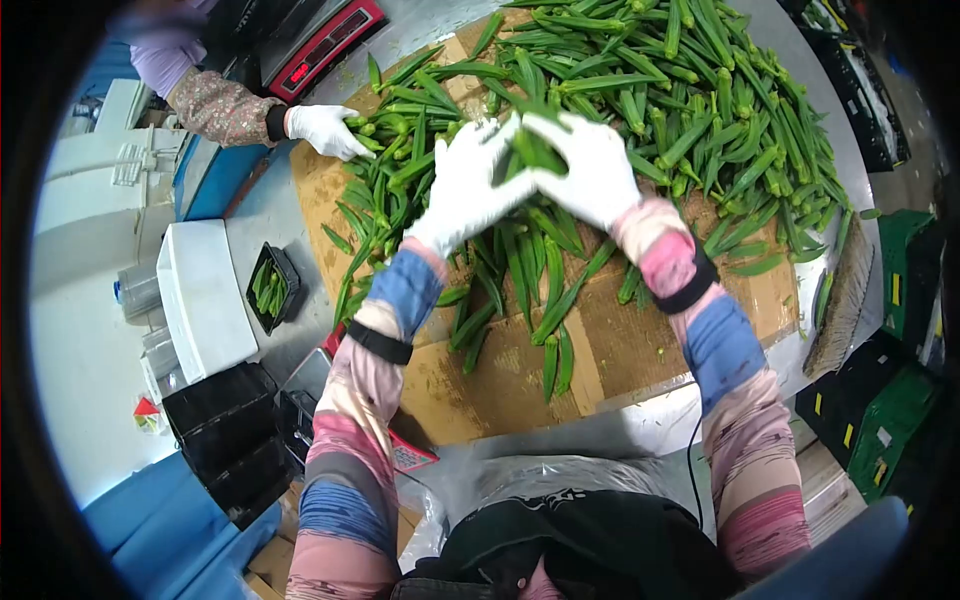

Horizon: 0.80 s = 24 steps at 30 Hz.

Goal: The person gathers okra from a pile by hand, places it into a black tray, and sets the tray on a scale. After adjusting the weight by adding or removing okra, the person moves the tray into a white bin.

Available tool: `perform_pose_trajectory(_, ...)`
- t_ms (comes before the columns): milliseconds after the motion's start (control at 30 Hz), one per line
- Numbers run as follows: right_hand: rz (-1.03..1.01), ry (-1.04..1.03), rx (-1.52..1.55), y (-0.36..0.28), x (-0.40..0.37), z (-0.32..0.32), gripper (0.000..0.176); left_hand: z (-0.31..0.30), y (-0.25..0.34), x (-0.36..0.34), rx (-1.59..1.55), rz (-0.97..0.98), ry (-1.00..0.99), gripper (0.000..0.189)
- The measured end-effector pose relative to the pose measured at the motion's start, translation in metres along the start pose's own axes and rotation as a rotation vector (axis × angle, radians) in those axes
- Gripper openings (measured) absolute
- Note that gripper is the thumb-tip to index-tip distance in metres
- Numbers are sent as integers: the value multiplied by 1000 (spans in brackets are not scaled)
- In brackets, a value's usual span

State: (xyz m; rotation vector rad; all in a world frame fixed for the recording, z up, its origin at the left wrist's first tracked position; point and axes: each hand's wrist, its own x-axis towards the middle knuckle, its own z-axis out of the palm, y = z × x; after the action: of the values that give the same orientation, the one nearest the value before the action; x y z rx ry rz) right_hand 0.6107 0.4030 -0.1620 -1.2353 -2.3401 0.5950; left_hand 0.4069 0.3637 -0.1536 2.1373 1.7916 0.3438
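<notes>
Both my hands wear white gloves and meet over the okra pile, fingertips and thumbs close together. Some blurred green okra pods [537, 152] are cupped between them. My left hand [472, 185] curves around the left side of these pods, and my right hand [590, 172] closes in from the right. How many pods they hold is hidden by the fingers and the blur. Under and around my hands, loose okra [690, 110] is heaped on a flattened cardboard sheet [500, 385], thickest at the back right.
Another person's gloved hand [328, 132] touches okra at the left. A small black tray [292, 300] holds several pods beside a white box [210, 300]. A red scale [325, 45] stands at the back left. A brush [838, 305] lies near green crates [905, 265] at right.
</notes>
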Motion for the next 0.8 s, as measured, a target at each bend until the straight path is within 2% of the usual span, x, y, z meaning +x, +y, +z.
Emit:
perform_pose_trajectory(67,-117,7,-65,-20,-45,0,76,0,13,-51,67,37,-40,86)
perform_pose_trajectory(200,-221,-228,-44,-51,-132,-11,86,5,47,-136,49,76,-89,79)
perform_pose_trajectory(233,-250,-271,-48,-56,-156,-8,84,21,45,-159,-21,115,-106,75)
perform_pose_trajectory(333,-281,-345,-42,-70,-217,-6,78,15,83,-211,169,157,-213,67)
perform_pose_trajectory(400,-289,-443,-31,-78,-244,-14,75,17,97,-242,130,110,-273,68)
perform_pose_trajectory(467,-334,-479,-67,-83,-260,-22,62,15,105,-261,153,133,-319,69)
perform_pose_trajectory(533,-313,-580,136,-69,-256,-36,46,10,100,-289,70,171,-374,70)
perform_pose_trajectory(567,-242,-483,331,-55,-247,-37,37,9,94,-295,47,170,-340,66)
perform_pose_trajectory(600,-99,-453,403,-56,-221,-53,34,5,89,-293,8,143,-259,59)
perform_pose_trajectory(633,-44,-165,368,-51,-203,-51,30,2,80,-288,-35,108,-128,55)
perform_pose_trajectory(667,-58,-42,284,-41,-176,-50,34,2,71,-279,-78,71,6,50)
perform_pose_trajectory(733,27,119,15,-13,-136,-21,58,-1,60,-243,-167,-138,103,46)
perform_pose_trajectory(800,85,36,-178,-17,-108,3,79,13,54,-205,-127,-155,283,51)
